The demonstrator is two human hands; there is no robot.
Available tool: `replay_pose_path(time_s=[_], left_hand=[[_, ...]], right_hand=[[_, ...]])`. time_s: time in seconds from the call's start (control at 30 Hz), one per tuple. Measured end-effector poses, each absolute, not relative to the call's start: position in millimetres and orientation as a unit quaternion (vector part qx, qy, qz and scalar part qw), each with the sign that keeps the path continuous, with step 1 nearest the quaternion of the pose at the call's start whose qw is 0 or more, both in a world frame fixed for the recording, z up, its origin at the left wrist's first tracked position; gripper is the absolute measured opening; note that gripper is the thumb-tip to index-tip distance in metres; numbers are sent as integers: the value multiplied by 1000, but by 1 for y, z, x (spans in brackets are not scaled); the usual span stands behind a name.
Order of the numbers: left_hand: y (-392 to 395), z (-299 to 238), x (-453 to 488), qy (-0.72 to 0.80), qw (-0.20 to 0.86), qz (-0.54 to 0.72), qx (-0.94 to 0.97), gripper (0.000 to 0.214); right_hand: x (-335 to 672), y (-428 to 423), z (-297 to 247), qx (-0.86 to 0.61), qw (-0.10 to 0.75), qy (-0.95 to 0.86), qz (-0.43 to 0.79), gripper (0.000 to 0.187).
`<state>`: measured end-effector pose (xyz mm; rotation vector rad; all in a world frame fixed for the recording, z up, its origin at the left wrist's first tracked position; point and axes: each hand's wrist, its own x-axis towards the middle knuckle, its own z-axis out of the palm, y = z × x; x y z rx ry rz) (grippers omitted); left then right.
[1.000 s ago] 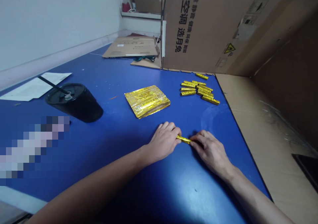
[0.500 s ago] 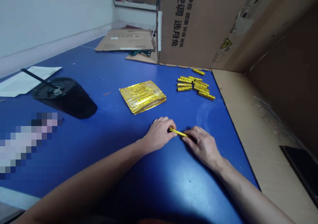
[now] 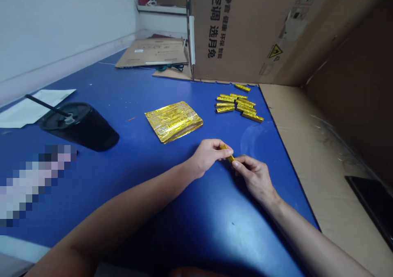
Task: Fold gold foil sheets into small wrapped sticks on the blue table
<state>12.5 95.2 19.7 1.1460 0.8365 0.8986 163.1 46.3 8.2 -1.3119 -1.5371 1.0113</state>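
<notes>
Between my hands is a narrow folded strip of gold foil paper (image 3: 231,158), pinched at both ends. My left hand (image 3: 209,155) grips its far left end with thumb and fingers closed. The near right end is held in the fingertips of my right hand (image 3: 254,174). Beyond my left hand lies a flat stack of gold foil sheets (image 3: 173,120) on the blue table. Farther right, several folded gold foil strips (image 3: 239,102) form a loose pile. My fingers cover parts of the held strip.
A black tumbler with a straw (image 3: 81,125) stands at the left on the blue table (image 3: 132,179), near a white sheet (image 3: 18,109). A large cardboard box (image 3: 245,35) rises behind the pile. Flattened cardboard (image 3: 153,52) lies at the back, and a dark flat object (image 3: 370,205) at the right.
My left hand has moved right and slightly up, closer to my right hand. The gold strip has turned to a steeper slant, its broader side showing. The whole view has shifted slightly.
</notes>
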Motion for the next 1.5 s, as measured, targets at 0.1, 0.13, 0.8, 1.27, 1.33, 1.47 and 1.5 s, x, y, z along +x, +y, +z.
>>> replay_pose_path(time_s=[0.1, 0.13, 0.8, 1.27, 1.33, 1.47, 1.5], left_hand=[[101, 16, 16, 366, 673, 421, 486, 14], [102, 14, 16, 363, 676, 425, 481, 14], [105, 7, 12, 361, 677, 455, 453, 21], [98, 16, 7, 335, 655, 179, 653, 10], [96, 14, 10, 338, 646, 186, 658, 14], [92, 11, 15, 347, 621, 257, 654, 15], [90, 11, 16, 343, 619, 267, 654, 15]], right_hand=[[163, 49, 11, -538, 400, -584, 457, 25], [164, 50, 12, -541, 386, -583, 468, 26], [165, 48, 12, -537, 358, -604, 467, 29], [187, 65, 11, -538, 424, -511, 520, 20], [186, 64, 12, -528, 412, -525, 526, 22], [183, 61, 14, -503, 432, -539, 519, 28], [182, 59, 14, -504, 418, -558, 509, 29]])
